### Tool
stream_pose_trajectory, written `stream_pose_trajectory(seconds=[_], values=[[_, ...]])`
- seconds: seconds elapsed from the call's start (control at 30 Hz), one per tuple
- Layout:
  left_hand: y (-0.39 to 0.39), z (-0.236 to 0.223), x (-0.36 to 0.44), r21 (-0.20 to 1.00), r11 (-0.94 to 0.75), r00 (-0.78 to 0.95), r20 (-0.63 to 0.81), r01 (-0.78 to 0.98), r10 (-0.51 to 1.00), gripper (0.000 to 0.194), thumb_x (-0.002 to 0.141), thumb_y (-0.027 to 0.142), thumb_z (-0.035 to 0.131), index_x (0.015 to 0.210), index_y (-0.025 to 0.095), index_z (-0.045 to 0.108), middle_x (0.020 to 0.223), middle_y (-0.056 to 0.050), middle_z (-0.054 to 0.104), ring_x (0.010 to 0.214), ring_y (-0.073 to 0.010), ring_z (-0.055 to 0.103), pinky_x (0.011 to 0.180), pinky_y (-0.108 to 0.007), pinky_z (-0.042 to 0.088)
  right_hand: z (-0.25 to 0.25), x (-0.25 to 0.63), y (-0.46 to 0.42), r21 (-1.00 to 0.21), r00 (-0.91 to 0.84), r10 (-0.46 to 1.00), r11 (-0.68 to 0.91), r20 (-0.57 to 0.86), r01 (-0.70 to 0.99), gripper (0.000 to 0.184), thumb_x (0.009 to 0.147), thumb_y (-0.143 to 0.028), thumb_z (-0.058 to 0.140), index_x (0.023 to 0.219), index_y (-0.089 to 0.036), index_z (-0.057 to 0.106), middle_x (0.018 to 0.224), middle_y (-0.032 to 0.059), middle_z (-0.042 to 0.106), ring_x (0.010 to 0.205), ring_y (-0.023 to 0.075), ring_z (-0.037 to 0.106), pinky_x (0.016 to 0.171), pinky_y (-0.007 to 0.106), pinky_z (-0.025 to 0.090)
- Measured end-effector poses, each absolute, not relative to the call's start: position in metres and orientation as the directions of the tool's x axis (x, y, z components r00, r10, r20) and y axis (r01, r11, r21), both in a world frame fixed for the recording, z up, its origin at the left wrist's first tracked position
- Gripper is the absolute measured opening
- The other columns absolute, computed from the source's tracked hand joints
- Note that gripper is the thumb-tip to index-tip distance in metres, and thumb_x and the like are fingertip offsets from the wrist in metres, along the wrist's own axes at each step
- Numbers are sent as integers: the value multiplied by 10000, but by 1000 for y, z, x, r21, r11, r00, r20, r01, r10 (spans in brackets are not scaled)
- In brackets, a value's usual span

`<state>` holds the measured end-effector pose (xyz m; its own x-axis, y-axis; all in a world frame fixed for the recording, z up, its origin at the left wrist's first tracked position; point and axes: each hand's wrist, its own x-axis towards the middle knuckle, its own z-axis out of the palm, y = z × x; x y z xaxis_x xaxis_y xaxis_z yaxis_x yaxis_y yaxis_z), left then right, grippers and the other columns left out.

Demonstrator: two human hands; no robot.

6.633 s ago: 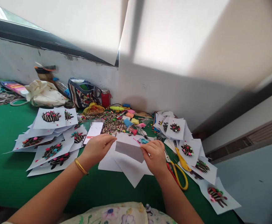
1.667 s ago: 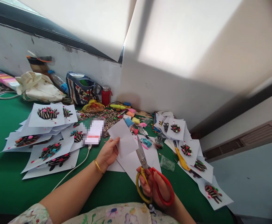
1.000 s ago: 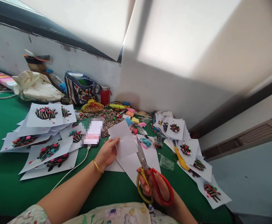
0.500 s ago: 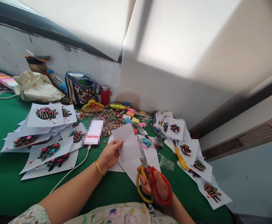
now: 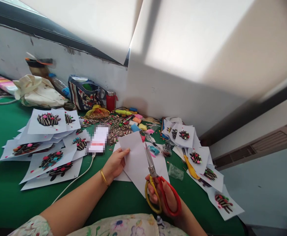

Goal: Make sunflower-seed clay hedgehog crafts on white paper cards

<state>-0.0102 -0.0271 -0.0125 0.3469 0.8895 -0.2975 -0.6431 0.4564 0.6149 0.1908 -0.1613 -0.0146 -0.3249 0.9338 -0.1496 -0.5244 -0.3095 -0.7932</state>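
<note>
My left hand [image 5: 115,162], with a gold bangle on the wrist, pinches the left edge of a white sheet of paper [image 5: 134,156] held up over the green table [image 5: 8,193]. My right hand [image 5: 163,196] grips scissors [image 5: 155,183] with one yellow and one red handle. Their blades point up and away and meet the paper's right edge. More white sheets [image 5: 158,167] lie flat under the held paper.
Paper squares with seed-and-clay figures [image 5: 50,119] cover the table's left side, and more [image 5: 197,157] lie on the right. A phone [image 5: 98,140] on a white cable, a pile of sunflower seeds [image 5: 117,126], clay lumps, a red cup [image 5: 111,100], bags [image 5: 85,94] and yellow-handled scissors [image 5: 191,167] lie behind.
Earlier both hands folded the paper on the table. Since then my right hand took up the scissors, my left raised the sheet, and the blades have closed in on its edge.
</note>
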Motion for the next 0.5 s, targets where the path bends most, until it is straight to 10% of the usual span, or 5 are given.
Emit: stream_pose_trajectory(seconds=[0.5], values=[[-33, -19, -2, 647, 483, 380, -306, -589, 873, 246, 752, 160, 740, 988, 123, 676, 899, -125, 755, 753, -228, 726, 669, -304, 589, -19, 183, -151, -781, -297, 944, -291, -141, -552, 573, 822, -667, 583, 1085, -162, 650, 708, -21, 452, 470, 35, 295, 445, 208, 210]])
